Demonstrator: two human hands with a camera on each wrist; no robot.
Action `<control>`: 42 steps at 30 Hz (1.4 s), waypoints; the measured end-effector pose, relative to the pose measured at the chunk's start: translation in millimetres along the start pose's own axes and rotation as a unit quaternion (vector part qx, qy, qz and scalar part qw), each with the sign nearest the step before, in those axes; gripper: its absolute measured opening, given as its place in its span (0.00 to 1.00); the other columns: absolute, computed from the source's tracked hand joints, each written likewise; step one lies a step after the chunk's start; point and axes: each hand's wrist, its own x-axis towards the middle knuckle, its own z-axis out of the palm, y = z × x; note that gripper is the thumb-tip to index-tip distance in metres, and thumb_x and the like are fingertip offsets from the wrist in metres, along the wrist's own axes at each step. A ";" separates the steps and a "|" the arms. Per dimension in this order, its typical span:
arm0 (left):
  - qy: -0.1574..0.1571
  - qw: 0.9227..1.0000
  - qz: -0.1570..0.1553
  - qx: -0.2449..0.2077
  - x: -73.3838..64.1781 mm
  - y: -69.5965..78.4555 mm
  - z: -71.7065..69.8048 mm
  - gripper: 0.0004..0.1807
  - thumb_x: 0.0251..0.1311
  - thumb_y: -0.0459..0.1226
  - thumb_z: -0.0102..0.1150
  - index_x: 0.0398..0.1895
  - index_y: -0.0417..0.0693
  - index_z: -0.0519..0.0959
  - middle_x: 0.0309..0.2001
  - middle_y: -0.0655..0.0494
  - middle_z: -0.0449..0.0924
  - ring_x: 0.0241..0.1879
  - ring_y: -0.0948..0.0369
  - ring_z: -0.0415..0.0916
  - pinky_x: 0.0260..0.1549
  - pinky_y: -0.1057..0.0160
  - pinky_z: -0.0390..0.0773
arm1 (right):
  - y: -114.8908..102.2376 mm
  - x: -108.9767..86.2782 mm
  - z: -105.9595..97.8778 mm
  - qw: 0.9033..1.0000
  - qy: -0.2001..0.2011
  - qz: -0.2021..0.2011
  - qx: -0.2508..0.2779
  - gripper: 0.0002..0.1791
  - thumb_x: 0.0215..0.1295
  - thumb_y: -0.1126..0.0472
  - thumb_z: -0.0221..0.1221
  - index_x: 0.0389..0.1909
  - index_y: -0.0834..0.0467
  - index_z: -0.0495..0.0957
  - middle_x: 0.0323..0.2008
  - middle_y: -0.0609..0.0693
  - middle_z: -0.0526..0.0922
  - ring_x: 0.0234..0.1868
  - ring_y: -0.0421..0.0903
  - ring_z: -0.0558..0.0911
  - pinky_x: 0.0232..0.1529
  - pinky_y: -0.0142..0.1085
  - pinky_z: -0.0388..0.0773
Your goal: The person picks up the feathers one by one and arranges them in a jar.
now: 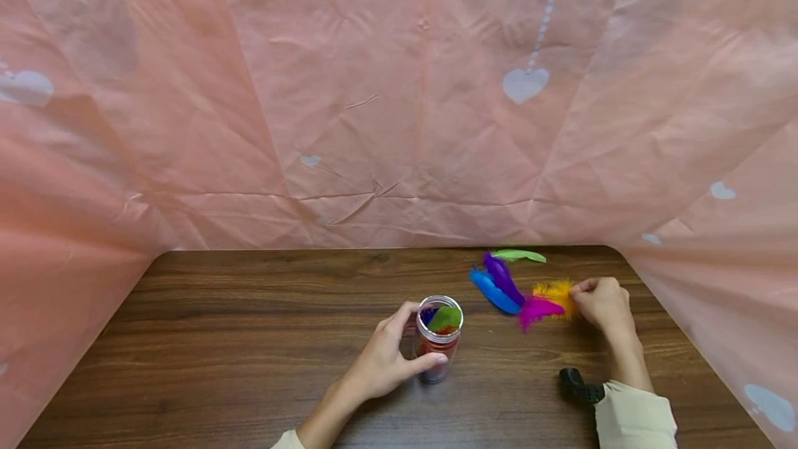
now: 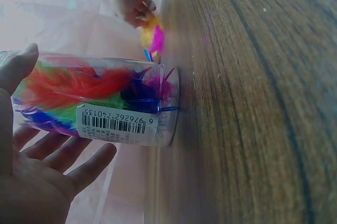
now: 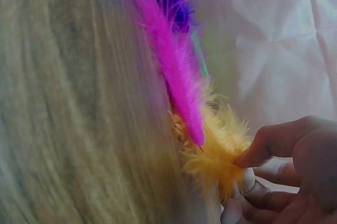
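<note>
Pink heart-print cloth [image 1: 374,89] is hanging behind the bench [image 1: 249,338]. Left grip [image 1: 386,355] is holding a clear plastic jar [image 1: 439,347] of feathers, spread wide round it, out from the back edge. Right grip [image 1: 605,307] is pinching a yellow-orange feather [image 1: 548,289] near the back right corner; magenta [image 1: 539,310], purple [image 1: 502,278], blue [image 1: 494,293] and green feathers [image 1: 519,255] are lying nearby.

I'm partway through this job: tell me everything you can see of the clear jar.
The clear jar is a transparent cylinder, plastic by its look, with a ridged rim and an open, uncapped mouth. Feathers, including red, green, blue and pink ones, fill much of it. A white barcode label sits low on its side. It stands upright on the wooden table, left of the loose feathers in the head view. The left hand holds it between thumb and fingers.
</note>
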 end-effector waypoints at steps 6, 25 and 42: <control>-0.001 1.000 -0.001 -0.002 -0.3 -0.4 0.3 0.30 0.58 0.37 0.77 0.60 0.43 0.73 0.55 0.51 0.83 0.56 0.59 0.81 0.56 0.57 0.84 | -0.7 -1.0 -5.2 1.000 0.002 0.014 0.019 0.14 0.67 0.61 0.61 0.35 0.71 0.84 0.34 0.65 0.86 0.40 0.66 0.78 0.35 0.43 0.73; 0.002 1.000 0.008 0.004 -1.8 -2.0 1.7 0.29 0.59 0.37 0.77 0.60 0.43 0.72 0.55 0.51 0.83 0.55 0.59 0.82 0.55 0.59 0.84 | -16.1 -7.6 -23.3 0.994 0.079 -0.052 0.048 0.13 0.71 0.61 0.64 0.41 0.69 0.84 0.28 0.57 0.89 0.24 0.33 0.76 0.27 0.30 0.71; 0.001 1.000 0.005 0.002 -1.0 -1.4 0.9 0.29 0.59 0.37 0.77 0.60 0.43 0.73 0.55 0.51 0.83 0.55 0.59 0.82 0.56 0.59 0.84 | -43.0 -21.7 -45.4 0.965 0.112 -0.058 0.229 0.15 0.74 0.63 0.62 0.47 0.73 0.84 0.28 0.23 0.80 0.25 0.30 0.80 0.25 0.24 0.81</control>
